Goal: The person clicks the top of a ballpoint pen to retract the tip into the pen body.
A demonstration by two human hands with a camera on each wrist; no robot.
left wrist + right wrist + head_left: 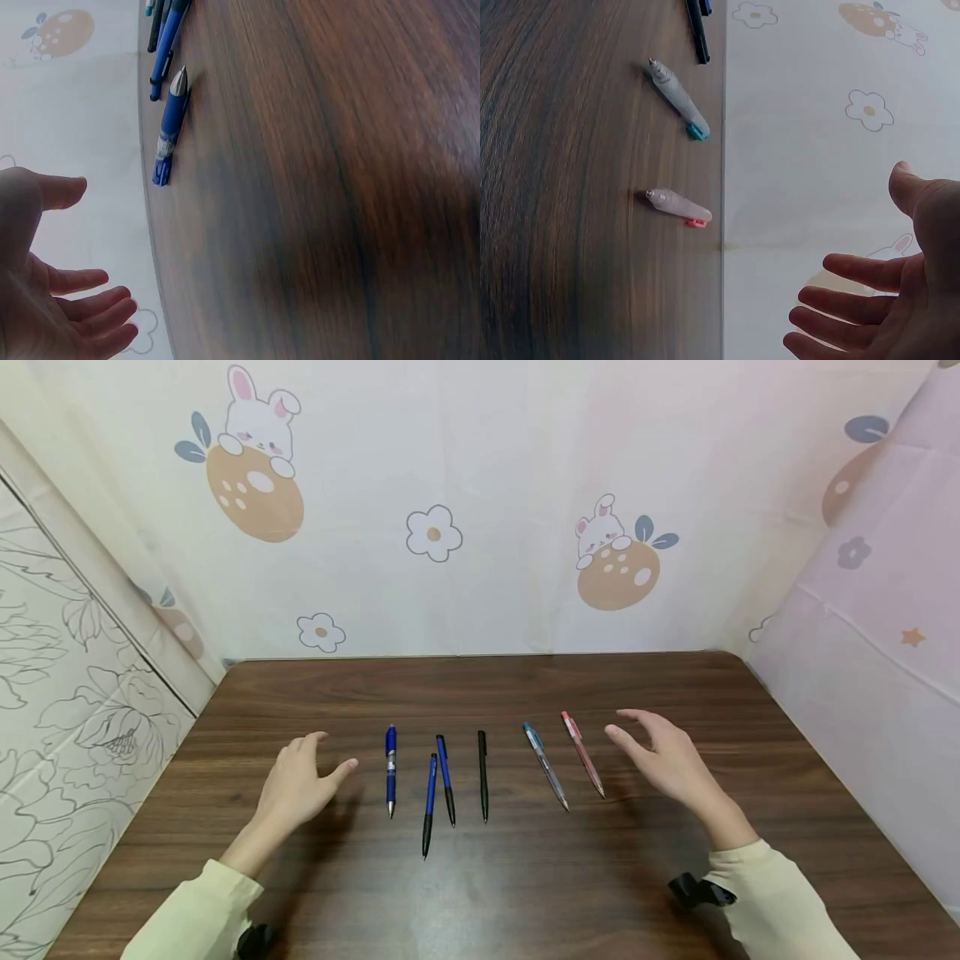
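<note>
our left hand [298, 781] is spread and empty at nine o'clock from the black pen [483, 777]; our right hand [671, 760] is likewise spread at three. nearest the left lies the dark blue pen [391, 770], at its three o'clock; nearest the right, the pink pen [582, 755], at its nine. if we pick one up, a light mid-barrel pinch should best stop it rolling on the table [480, 910].
</note>
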